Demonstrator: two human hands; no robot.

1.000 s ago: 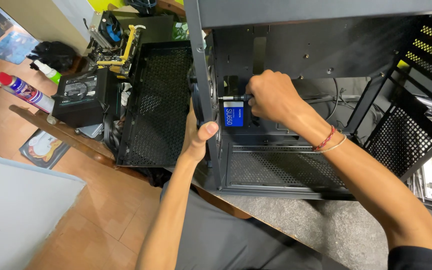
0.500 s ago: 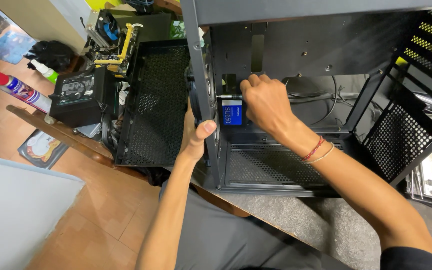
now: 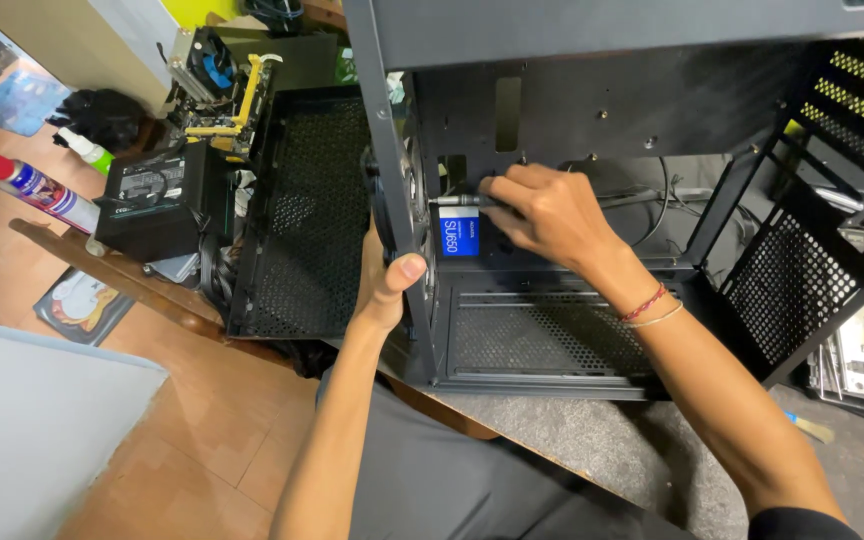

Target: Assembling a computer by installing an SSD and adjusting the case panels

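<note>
Two hands, left hand (image 3: 387, 290) gripping one computer case (image 3: 592, 100), right hand (image 3: 542, 212) holding one screwdriver (image 3: 457, 201)

Open black computer case (image 3: 592, 330) with a screwdriver (image 3: 457, 201) at a blue-labelled drive (image 3: 460, 236)

The black metal case stood open toward the camera, its perforated mesh floor panel and bare rear wall with cut-outs showing. Its front edge post was gripped by the left hand (image 3: 389, 285), thumb on the near face. Inside, a small flat drive with a blue label sat upright against the rear wall, just beside that post. The screwdriver, with a silver shaft, lay level just above the drive, its tip pointing toward the post, its handle hidden inside the right hand (image 3: 542, 212), which was closed around it.
</note>
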